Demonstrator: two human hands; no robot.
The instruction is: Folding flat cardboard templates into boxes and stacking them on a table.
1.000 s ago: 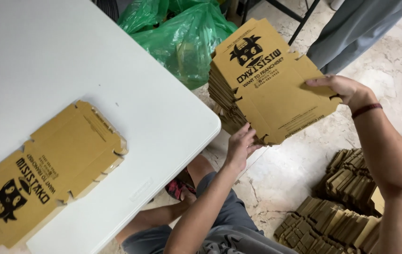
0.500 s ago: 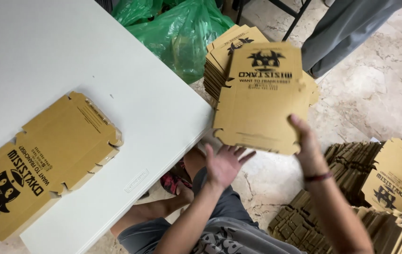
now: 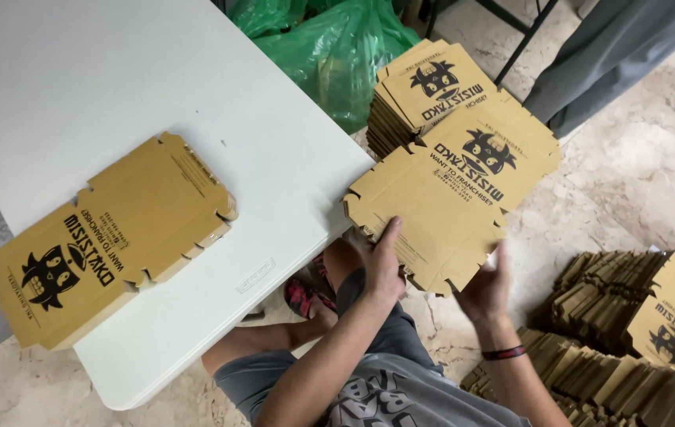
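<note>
I hold a thin stack of flat brown cardboard box blanks [image 3: 456, 190] with a black printed cat-like logo, just off the table's right edge. My left hand [image 3: 381, 261] grips its near left edge with the thumb on top. My right hand [image 3: 486, 289], with a dark wristband, supports the near right corner from below. A second pile of the same blanks [image 3: 116, 237] lies on the white table [image 3: 116, 79] at the front left. Another stack [image 3: 424, 83] rests behind the held one, by the green bags.
Green plastic bags [image 3: 337, 43] sit beyond the table's corner. Bundles of folded brown cardboard [image 3: 630, 316] cover the stone floor at the right. A person's grey trouser leg [image 3: 606, 55] and a black metal frame [image 3: 519, 32] are at the top right.
The held blanks came down from upright to nearly flat and lower, near the table edge. My left hand, loose half a second ago, now grips them. My right hand shifted to the near corner.
</note>
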